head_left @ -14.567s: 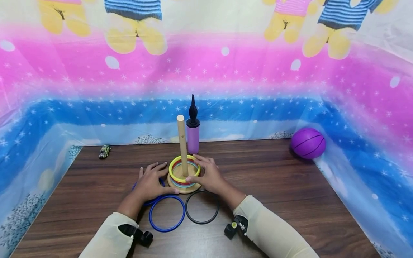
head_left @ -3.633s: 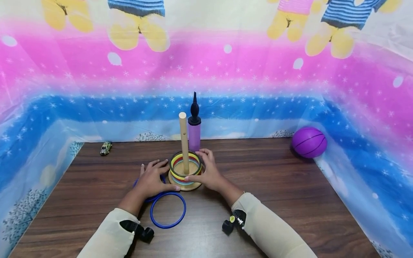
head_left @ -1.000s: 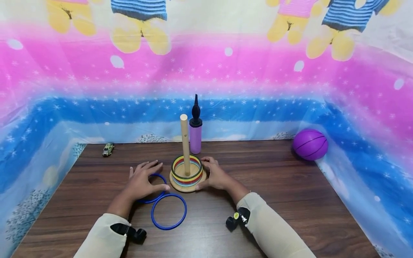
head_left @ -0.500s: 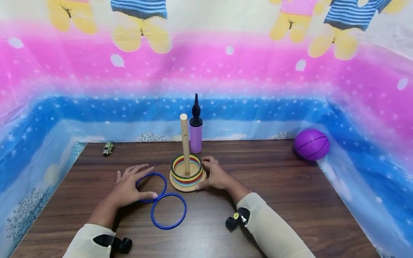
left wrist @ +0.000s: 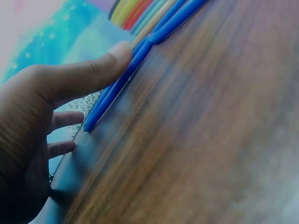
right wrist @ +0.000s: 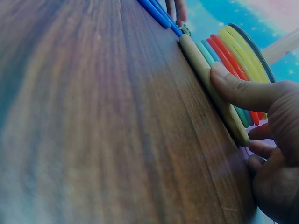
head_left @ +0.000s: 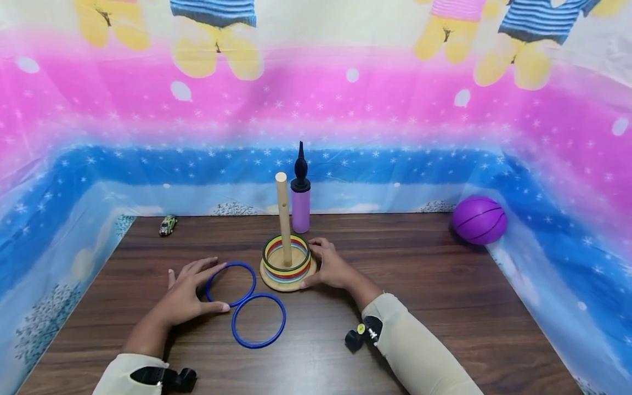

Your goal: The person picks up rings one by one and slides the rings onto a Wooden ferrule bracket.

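A wooden ring-toss stand has a round base (head_left: pixel 285 287) and an upright post (head_left: pixel 283 214). Stacked rings (head_left: pixel 286 274) circle the post, black on top, then yellow, red and light blue-green. My right hand (head_left: pixel 332 269) holds the base's right side; in the right wrist view its thumb (right wrist: pixel 233 86) lies against the base edge. Two blue rings lie on the table left of and in front of the stand: the farther ring (head_left: pixel 254 280) and the nearer ring (head_left: pixel 284 318). My left hand (head_left: pixel 185 296) spans the farther ring's left side, thumb and fingers spread, fingertips right at its rim.
Behind the stand stands a purple hand pump (head_left: pixel 300 211) with a black nozzle. A small toy car (head_left: pixel 168 225) sits at the back left, a purple ball (head_left: pixel 479 220) at the back right. A printed cloth (head_left: pixel 355 164) surrounds the brown wooden table (head_left: pixel 419 285) behind and along both sides.
The black ring has gone from the table onto the stack. My left hand has moved left, away from the stand to the blue ring. My right hand has lowered from the rings to the base.
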The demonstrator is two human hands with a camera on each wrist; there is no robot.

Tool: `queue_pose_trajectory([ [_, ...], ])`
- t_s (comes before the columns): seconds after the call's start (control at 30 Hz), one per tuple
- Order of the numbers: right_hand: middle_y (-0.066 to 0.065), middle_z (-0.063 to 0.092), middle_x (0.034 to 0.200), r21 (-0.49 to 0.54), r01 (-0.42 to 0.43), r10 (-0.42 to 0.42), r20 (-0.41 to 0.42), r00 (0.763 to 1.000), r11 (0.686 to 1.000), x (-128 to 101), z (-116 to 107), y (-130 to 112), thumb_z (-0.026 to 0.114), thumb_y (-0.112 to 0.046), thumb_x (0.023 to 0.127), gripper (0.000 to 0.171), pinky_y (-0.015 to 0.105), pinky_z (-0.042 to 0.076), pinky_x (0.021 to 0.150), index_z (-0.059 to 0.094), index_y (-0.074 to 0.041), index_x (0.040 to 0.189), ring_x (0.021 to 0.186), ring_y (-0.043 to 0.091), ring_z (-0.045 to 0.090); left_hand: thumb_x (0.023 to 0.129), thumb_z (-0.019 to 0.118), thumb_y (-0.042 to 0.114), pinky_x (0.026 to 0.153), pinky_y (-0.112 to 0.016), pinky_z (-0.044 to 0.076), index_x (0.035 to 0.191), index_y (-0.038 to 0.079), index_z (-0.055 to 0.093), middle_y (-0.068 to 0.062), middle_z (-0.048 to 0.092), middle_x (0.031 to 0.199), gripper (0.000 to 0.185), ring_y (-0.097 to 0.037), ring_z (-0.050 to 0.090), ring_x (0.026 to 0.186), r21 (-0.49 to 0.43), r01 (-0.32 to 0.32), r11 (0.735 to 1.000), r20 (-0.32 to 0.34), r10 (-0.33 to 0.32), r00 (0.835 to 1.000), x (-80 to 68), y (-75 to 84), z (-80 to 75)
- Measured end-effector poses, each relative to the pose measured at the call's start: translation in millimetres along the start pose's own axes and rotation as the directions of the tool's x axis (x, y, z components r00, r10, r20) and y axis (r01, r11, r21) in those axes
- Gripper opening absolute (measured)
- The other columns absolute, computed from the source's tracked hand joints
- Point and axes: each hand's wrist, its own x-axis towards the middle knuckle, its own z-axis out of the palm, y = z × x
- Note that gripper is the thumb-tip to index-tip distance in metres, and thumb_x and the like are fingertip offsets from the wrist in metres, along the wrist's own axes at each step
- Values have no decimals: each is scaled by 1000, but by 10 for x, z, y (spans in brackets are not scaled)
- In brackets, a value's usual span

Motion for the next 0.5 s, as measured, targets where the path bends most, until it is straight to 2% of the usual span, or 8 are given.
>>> queue_pose_trajectory([
  [0.23, 18, 36, 170, -11, -6, 6, 0, 1000, 1000, -8, -7, -4, 103, -25, 77, 104, 67, 29, 132, 50, -5, 164, 163, 43, 23, 79, 99, 43, 117, -93, -9, 157, 12, 61, -26, 43, 168, 92, -61, 20, 159, -11, -5, 1000, 6, 5, 1000, -11, -32, 25],
  [0.5, 18, 36, 169, -12, 1, -1, 4, 1000, 1000, -11, -6, -12, 103, -26, 77, 103, 67, 29, 131, 51, -5, 164, 162, 42, 24, 79, 99, 42, 116, -94, -6, 154, 11, 64, -24, 49, 166, 88, -60, 24, 158, -8, -14, 1000, 5, 14, 1000, -15, -38, 24],
])
